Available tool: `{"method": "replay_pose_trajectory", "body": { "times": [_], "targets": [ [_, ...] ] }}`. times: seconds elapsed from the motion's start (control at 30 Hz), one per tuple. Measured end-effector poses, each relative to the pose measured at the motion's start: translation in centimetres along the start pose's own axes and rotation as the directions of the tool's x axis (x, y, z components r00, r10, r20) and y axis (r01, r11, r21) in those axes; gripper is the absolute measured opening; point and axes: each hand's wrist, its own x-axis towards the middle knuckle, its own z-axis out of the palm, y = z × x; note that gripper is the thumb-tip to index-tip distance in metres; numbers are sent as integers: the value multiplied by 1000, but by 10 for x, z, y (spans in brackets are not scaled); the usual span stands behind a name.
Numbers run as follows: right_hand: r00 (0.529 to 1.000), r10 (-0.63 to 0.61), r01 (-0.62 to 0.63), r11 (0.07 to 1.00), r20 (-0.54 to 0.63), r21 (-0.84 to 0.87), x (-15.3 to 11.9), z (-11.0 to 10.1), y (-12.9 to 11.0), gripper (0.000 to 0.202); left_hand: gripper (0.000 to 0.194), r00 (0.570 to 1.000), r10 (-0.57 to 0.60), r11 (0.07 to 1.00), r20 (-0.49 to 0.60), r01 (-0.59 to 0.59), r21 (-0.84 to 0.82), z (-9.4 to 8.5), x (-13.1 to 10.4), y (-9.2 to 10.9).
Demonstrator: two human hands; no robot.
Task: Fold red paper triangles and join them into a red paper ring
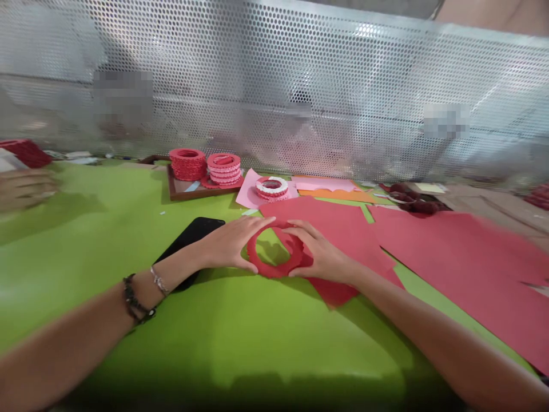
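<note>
Between my two hands is a red ring (274, 271) with a scalloped outer edge, held a little above the green table. My left hand (229, 243) grips its left side, thumb below and fingers above. On the right side, my right hand (319, 252) holds it the same way. Green tabletop shows through the ring's opening. Behind my left wrist lies a black phone-like slab (189, 237), partly covered by the forearm. Red sheets (343, 229) lie under and beyond my right hand.
A brown tray (201, 193) bears stacks of red and pink rings (187, 166). A white-topped ring stack (271, 187) rests on pink paper. More red sheets (463, 257) spread rightward. A perforated metal screen (274, 86) stands behind. Another person's hand (26, 189) is at far left.
</note>
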Motion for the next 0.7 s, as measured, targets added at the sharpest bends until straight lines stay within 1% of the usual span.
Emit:
{"method": "replay_pose_trajectory", "body": {
  "times": [0.2, 0.37, 0.53, 0.6, 0.7],
  "targets": [
    [1000, 6, -5, 998, 11, -64, -1, 0, -1, 73, 98, 997, 72, 997, -41, -71, 32, 4, -2, -6],
    [1000, 4, -3, 991, 9, -136, -2, -2, -3, 71, 93, 994, 90, 995, -69, -87, 49, 4, -1, -7],
    [1000, -19, 17, 978, -6, -208, -2, -3, -4, 70, 91, 990, 100, 994, -99, -95, 53, 3, -1, -5],
    [999, -49, 43, 975, -20, -219, -2, -1, -4, 70, 82, 983, 86, 996, -162, -83, 29, 3, -1, -4],
    [992, -116, 102, 969, -54, -224, 0, 4, -3, 66, 67, 959, 75, 997, -272, -80, -9, 2, 0, -1]
  ]
}}
